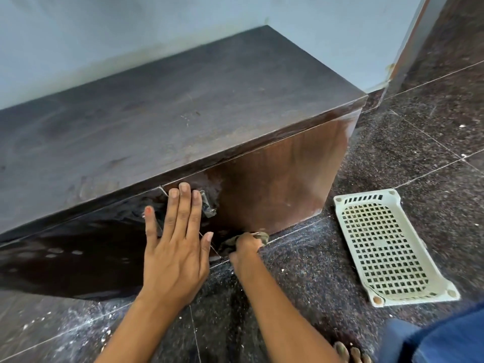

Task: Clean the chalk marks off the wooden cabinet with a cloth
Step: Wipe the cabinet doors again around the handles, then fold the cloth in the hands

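Observation:
A low dark wooden cabinet (167, 121) stands against a pale wall, with brown doors on its front. My left hand (178, 237) lies flat with spread fingers on the seam between the two doors, beside a metal handle (208, 205). My right hand (245, 251) is closed on a crumpled greenish cloth (260, 235), pressed against the bottom edge of the right door (275, 184) near the floor. Whitish chalk smears show on the right door by the handle and along its right edge (345, 132).
A cream perforated plastic tray (387, 244) lies on the dark speckled tile floor (419, 153) to the right of the cabinet. White chalk dust and crumbs are scattered on the floor in front. A blue-clad knee (445, 336) and toes (351, 353) are at lower right.

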`<state>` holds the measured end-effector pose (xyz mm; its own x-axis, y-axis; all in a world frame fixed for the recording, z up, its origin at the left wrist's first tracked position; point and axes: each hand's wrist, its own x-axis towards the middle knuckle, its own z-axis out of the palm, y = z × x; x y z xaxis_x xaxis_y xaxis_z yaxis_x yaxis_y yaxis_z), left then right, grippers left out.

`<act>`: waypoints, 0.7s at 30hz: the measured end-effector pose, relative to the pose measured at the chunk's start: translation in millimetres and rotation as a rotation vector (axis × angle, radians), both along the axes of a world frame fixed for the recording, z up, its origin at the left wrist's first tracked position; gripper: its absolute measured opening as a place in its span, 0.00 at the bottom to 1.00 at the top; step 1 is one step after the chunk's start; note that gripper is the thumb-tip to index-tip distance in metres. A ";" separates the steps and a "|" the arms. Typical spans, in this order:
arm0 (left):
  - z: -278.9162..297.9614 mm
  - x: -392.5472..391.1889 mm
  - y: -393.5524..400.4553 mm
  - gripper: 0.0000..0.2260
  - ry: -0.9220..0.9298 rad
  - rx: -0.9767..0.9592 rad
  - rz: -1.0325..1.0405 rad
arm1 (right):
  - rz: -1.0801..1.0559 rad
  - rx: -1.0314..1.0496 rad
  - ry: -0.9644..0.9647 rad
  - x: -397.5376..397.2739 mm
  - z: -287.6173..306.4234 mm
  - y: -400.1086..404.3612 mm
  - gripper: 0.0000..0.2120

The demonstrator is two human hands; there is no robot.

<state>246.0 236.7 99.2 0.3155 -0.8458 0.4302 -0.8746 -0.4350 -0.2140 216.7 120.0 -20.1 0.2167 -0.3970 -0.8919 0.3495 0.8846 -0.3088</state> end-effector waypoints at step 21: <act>10.4 -114.8 -50.4 0.29 1.183 -0.486 -0.060 | 0.467 -0.506 -0.596 -159.8 110.7 -65.1 0.31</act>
